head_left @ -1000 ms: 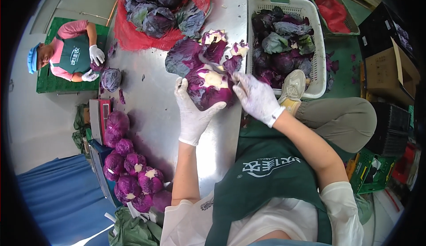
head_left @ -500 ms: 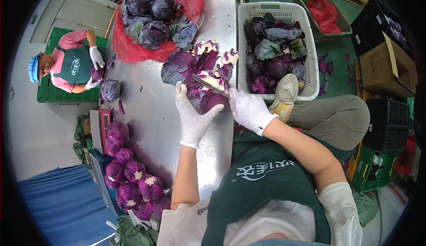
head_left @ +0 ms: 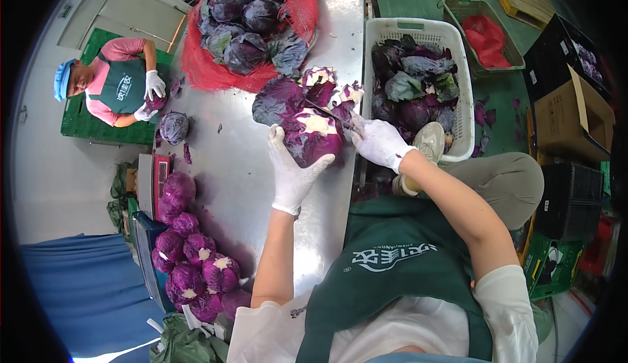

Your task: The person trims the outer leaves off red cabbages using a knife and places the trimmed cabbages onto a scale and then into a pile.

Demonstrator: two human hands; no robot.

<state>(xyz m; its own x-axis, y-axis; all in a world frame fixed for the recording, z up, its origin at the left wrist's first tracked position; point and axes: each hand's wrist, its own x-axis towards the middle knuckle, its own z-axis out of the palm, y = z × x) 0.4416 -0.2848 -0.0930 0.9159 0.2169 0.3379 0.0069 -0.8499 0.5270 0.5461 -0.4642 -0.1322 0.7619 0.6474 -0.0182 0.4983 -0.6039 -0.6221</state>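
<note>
A red cabbage rests on the metal table with its pale cut stem end facing up. My left hand, in a white glove, cups its near left side, thumb and fingers spread around it. In my gloved right hand is a knife, its blade lying across the far edge of the pale stem end. Loose outer cabbage leaves and cut pale stem pieces lie just beyond the cabbage. The knife's handle is mostly hidden in my fist.
A red mesh sack of whole cabbages stands at the far side. Trimmed cabbages are piled at left beside a scale. Right of the table is a white crate of leaves. A co-worker handles a cabbage across the table.
The knife blade has moved from across the front of the stem end to its far side, uncovering the pale cut face. My left hand stays at the cabbage. The whole view has shifted slightly.
</note>
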